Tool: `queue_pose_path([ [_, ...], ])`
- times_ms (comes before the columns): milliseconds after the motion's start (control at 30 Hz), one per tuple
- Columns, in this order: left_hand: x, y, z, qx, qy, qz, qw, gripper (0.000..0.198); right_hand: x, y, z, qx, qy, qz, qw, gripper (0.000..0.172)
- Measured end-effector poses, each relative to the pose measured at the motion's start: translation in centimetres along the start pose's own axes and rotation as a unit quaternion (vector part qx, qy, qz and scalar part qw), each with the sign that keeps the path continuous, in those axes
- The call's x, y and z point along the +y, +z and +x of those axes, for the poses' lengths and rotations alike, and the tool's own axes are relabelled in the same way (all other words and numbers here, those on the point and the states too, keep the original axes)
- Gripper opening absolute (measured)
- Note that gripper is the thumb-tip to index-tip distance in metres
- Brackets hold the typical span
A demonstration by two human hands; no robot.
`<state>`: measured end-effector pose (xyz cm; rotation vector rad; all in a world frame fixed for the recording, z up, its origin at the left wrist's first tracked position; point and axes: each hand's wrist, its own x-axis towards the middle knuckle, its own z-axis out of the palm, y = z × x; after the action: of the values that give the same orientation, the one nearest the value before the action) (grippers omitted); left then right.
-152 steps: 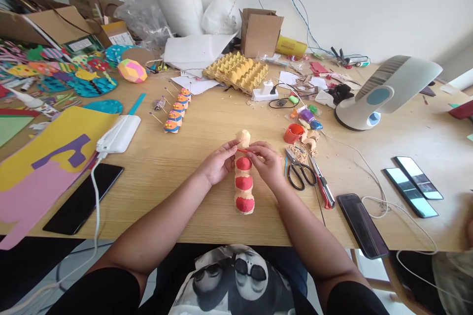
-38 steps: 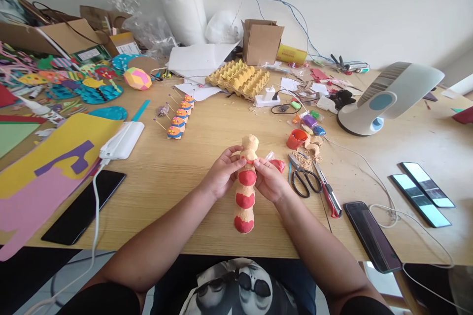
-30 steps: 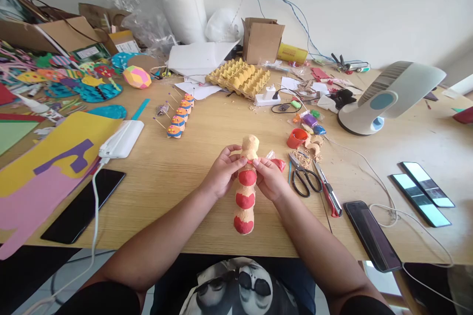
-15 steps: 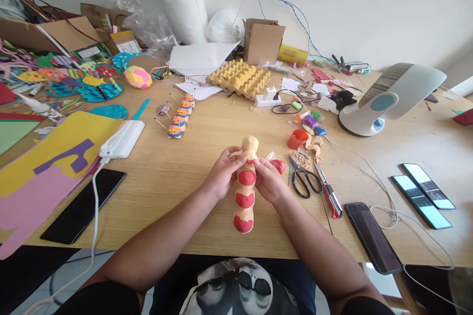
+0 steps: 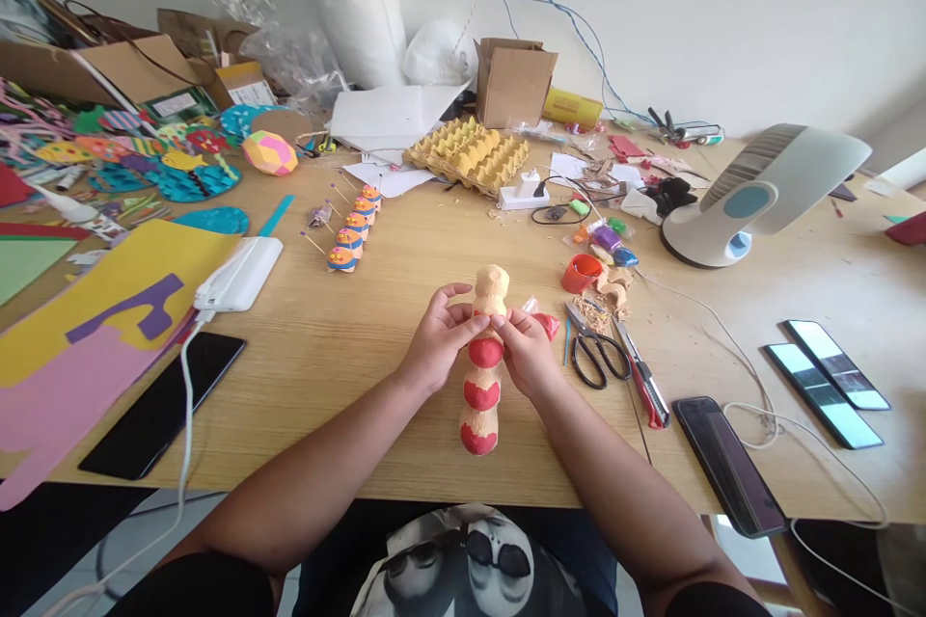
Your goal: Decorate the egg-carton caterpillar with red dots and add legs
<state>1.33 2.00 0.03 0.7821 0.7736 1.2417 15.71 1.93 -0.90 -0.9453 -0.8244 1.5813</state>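
Between my hands is a strip of egg carton cups (image 5: 481, 393), pale yellow with red patches on several bumps and an all-yellow cup at the far end. My left hand (image 5: 438, 339) grips its left side near the far end, thumb on top. From the right, my right hand (image 5: 526, 347) holds the same part, its thumb close to the left one over a red patch. A packet of red clay (image 5: 548, 325) lies just beyond my right hand. Farther left stands a finished-looking caterpillar (image 5: 354, 229) in orange and blue with pins sticking out.
Black-handled scissors (image 5: 597, 347) and a red utility knife (image 5: 646, 381) lie to the right, near an orange cup (image 5: 582, 273). Phones (image 5: 729, 465), a white fan (image 5: 752, 198) and cables sit farther right. Coloured sheets (image 5: 145, 299) and a power bank (image 5: 242, 275) are left; an egg tray (image 5: 470, 154) lies behind.
Both thumbs have come closer together over the red patch near the far end, covering more of it. The strip has shifted very slightly; my hands still hold it.
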Motion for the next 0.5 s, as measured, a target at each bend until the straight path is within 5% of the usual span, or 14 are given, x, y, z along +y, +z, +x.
queue_pose_path([
  [500,0.14,0.30,-0.22,0.025,-0.010,-0.005,1.000,0.053,0.07,0.35,-0.28,-0.001,0.011,0.009,1.000,0.045],
])
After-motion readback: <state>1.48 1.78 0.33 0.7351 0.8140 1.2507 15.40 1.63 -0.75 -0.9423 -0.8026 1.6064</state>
